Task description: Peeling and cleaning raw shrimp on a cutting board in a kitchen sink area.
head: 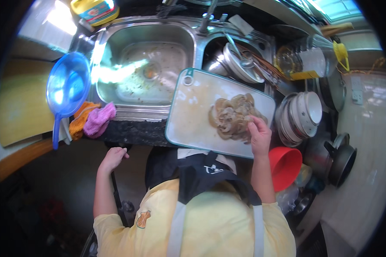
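A white cutting board (pixel 189 119) with a green rim lies at a slant, its upper part over the sink divider. On its right half sits a heap of raw, greyish peeled shrimp (pixel 233 115). My right hand (pixel 260 131) is at the right side of the heap, thumb and fingertips pinched on a shrimp there. Away from the board, my left hand (pixel 114 158) hangs below the counter edge with its fingers curled in. Nothing shows in it. Behind it runs a dark rod.
Left of the board is a steel sink basin (pixel 144 85); the second holds bowls (pixel 238 66) and utensils. A blue strainer (pixel 67 86) and cloths (pixel 98 120) lie at left. Stacked bowls (pixel 300 115), a red basin (pixel 284 168) and a dark pan (pixel 342 165) stand at right.
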